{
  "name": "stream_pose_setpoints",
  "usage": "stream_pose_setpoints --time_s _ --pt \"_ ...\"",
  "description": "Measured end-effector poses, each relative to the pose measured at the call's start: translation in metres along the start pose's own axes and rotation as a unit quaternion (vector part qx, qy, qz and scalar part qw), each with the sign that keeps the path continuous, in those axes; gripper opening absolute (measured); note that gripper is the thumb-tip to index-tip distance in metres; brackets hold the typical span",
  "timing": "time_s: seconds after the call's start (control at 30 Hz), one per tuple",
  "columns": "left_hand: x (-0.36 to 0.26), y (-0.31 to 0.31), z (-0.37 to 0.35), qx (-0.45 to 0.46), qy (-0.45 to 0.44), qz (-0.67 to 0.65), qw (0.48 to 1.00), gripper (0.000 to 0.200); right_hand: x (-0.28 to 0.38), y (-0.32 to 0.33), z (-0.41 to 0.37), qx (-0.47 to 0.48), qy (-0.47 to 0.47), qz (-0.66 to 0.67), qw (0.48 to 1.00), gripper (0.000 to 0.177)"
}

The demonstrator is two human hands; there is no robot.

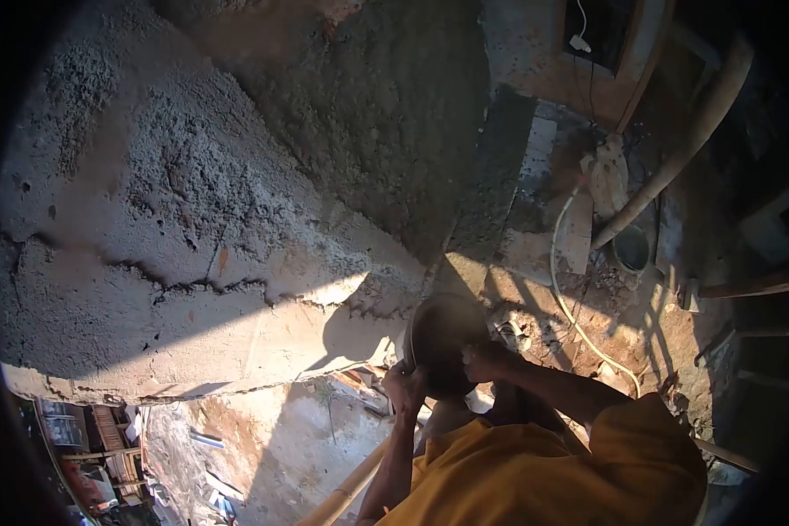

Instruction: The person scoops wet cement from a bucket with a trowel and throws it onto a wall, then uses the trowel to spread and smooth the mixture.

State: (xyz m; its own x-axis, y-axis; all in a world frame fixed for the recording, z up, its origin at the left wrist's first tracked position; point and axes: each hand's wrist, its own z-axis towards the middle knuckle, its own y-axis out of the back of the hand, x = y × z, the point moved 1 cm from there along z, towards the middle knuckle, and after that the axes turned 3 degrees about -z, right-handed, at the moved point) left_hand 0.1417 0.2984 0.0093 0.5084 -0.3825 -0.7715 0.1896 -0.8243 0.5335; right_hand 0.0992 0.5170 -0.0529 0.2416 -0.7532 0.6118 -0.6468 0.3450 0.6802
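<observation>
A dark bucket (451, 317) sits just below and right of the middle of the frame, close against the person's body, its open mouth turned toward the camera. The inside is in deep shade, so I cannot tell what it holds.

The left hand (405, 388) is at the bucket's lower left side, its fingers curled closed around the rim. The right hand (487, 361) is at the lower right of the mouth, touching the bucket, with its fingers bent in; the shade hides whether they grip the rim or something inside. The orange shirt (535, 473) fills the bottom of the frame, right of centre.

A rough wall (193, 175) takes up the upper left, crossed by a jagged crack (184, 287), with a sunlit band along its lower part. A darker, coarse patch (368, 123) spreads over the top middle.

At the right of the frame, a pale hose (559, 280) curves down toward the shirt's sleeve. Above it a thick pole (684, 158) slants up to the upper right corner, its lower end near a second bucket (631, 248). A white plug (579, 43) hangs at the top right. In the lower left, scraps (215, 491) lie scattered on sunlit ground (272, 438).
</observation>
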Motion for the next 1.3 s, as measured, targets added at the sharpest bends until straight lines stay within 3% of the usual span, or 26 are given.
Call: stream_pose_setpoints --time_s 0.03,0.1,0.13,0.17,0.2,0.23,0.27,0.3,0.4,0.43,0.47,0.53,0.63,0.8,0.87,0.93,1.0,1.07,1.13,1.17,1.23,1.3 --pt "0.005 -0.007 0.007 -0.001 -0.033 -0.007 0.999 0.033 -0.014 0.012 -0.005 -0.015 0.051 0.073 0.996 0.021" --pt "-0.039 -0.006 -0.003 0.050 -0.020 0.020 0.998 0.031 -0.048 0.023 -0.025 -0.084 0.143 -0.018 0.986 0.016" --pt "-0.056 -0.007 -0.006 0.069 -0.014 0.028 0.997 0.031 -0.070 0.025 -0.032 -0.142 0.187 -0.184 0.954 0.014" --pt "-0.047 -0.015 -0.008 0.057 -0.067 0.008 0.996 0.028 -0.106 -0.005 -0.026 -0.182 0.290 -0.299 0.891 0.015" --pt "-0.037 -0.029 -0.004 0.042 -0.128 -0.014 0.991 0.024 -0.099 -0.020 -0.028 -0.126 0.160 -0.061 0.977 0.015" --pt "-0.031 -0.041 -0.004 0.046 -0.115 -0.061 0.990 0.022 -0.088 -0.041 -0.034 -0.060 0.016 0.176 0.983 0.016" --pt "-0.041 -0.042 -0.007 0.053 -0.102 -0.045 0.992 0.023 -0.059 -0.026 -0.036 0.032 -0.096 0.389 0.916 0.017" --pt "-0.041 -0.044 -0.002 0.048 -0.087 -0.063 0.993 0.026 -0.027 -0.007 -0.039 0.070 -0.238 0.562 0.789 0.019" --pt "-0.004 -0.043 0.020 0.052 -0.077 -0.046 0.995 0.028 0.006 0.033 -0.047 0.091 -0.243 0.558 0.788 0.018" --pt "-0.041 -0.032 0.009 0.059 -0.046 -0.130 0.989 0.024 0.004 0.035 -0.053 0.076 -0.192 0.566 0.798 0.019" --pt "-0.018 -0.030 0.020 0.055 -0.049 -0.126 0.989 0.021 0.023 0.063 -0.063 0.083 -0.209 0.547 0.807 0.021" --pt "-0.025 -0.021 0.013 0.056 -0.039 -0.207 0.976 0.022 0.029 0.061 -0.068 0.033 -0.162 0.574 0.802 0.023" --pt "-0.011 -0.019 0.015 0.091 -0.007 -0.349 0.933 0.024 0.035 0.077 -0.059 0.049 -0.176 0.534 0.826 0.023" --pt "0.024 -0.011 0.022 0.077 -0.009 -0.382 0.921 0.029 0.062 0.099 -0.062 0.039 -0.129 0.632 0.763 0.024" --pt "0.035 -0.006 0.024 0.059 -0.032 -0.380 0.923 0.028 0.054 0.094 -0.050 0.030 0.007 0.727 0.686 0.030" --pt "0.038 0.013 0.016 0.043 -0.010 -0.389 0.920 0.030 0.082 0.142 -0.060 0.003 0.041 0.779 0.626 0.034" --pt "0.056 0.031 0.013 0.029 0.020 -0.388 0.921 0.031 0.103 0.196 -0.068 -0.091 0.143 0.763 0.623 0.036" --pt "0.058 0.055 -0.003 0.025 0.012 -0.377 0.926 0.030 0.124 0.251 -0.082 -0.289 0.241 0.682 0.627 0.042" --pt "0.075 0.074 -0.015 0.008 0.014 -0.371 0.928 0.029 0.141 0.298 -0.091 -0.488 0.260 0.591 0.586 0.051" --pt "0.087 0.081 -0.020 0.005 0.004 -0.395 0.919 0.029 0.143 0.318 -0.086 -0.586 0.292 0.545 0.524 0.038" --pt "0.088 0.100 -0.044 -0.023 0.004 -0.388 0.921 0.028 0.144 0.355 -0.080 -0.769 0.216 0.391 0.456 0.028" --pt "0.096 0.110 -0.061 -0.054 -0.017 -0.400 0.915 0.023 0.144 0.385 -0.075 -0.889 0.127 0.252 0.361 0.026"
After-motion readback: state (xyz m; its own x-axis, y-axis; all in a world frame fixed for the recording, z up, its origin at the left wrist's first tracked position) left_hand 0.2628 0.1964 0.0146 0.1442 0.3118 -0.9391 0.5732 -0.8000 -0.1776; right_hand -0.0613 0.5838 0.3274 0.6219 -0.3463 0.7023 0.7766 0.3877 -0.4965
